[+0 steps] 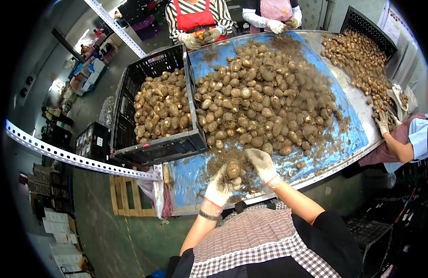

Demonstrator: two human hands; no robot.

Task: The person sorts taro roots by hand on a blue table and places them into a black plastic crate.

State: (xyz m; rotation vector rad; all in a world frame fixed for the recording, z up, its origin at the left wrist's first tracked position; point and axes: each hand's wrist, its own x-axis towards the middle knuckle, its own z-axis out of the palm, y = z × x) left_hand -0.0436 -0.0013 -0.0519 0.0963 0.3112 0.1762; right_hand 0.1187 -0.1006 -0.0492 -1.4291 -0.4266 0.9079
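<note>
My left hand (222,186), in a soiled white work glove, holds a round brown taro corm (233,169) over the near part of the blue sheet (189,180). Just to its right is my right hand (261,163), gloved too, with its fingers bent down; whether it grips anything is hidden. Loose root fibres lie beneath both hands. Beyond them spreads a large heap of hairy taro corms (262,100). At the left, a black plastic crate (158,149) stands on the table, partly filled with cleaner-looking corms (161,107).
Two people with gloved hands stand across the table; another works at the right beside smaller corms (359,59) and a tipped black crate (370,31). A perforated white metal post (78,156) runs in from the left. A wooden pallet (125,194) lies below the table's left end.
</note>
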